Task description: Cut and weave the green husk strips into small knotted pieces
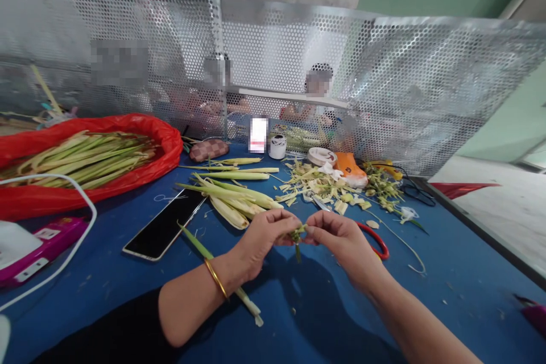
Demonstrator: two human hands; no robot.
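Over the blue table (298, 313) my left hand (262, 236) and my right hand (341, 239) meet at the fingertips. Both pinch a small green folded leaf piece (297, 234) between them, with a short stem hanging below it. A gold bangle (215, 277) circles my left wrist. Under my left forearm lies a long green leaf strip (222, 270). Just behind my right hand sit red-handled scissors (375, 242), partly hidden by it.
A black phone (164, 227) lies left of my hands, with pale leaf stalks (232, 196) behind. A red bag (91, 162) holds many stalks. Leaf trimmings (324, 185), tape rolls (278, 147) and an orange object (350, 168) lie farther back. A perforated metal screen (298, 68) stands behind, people beyond it.
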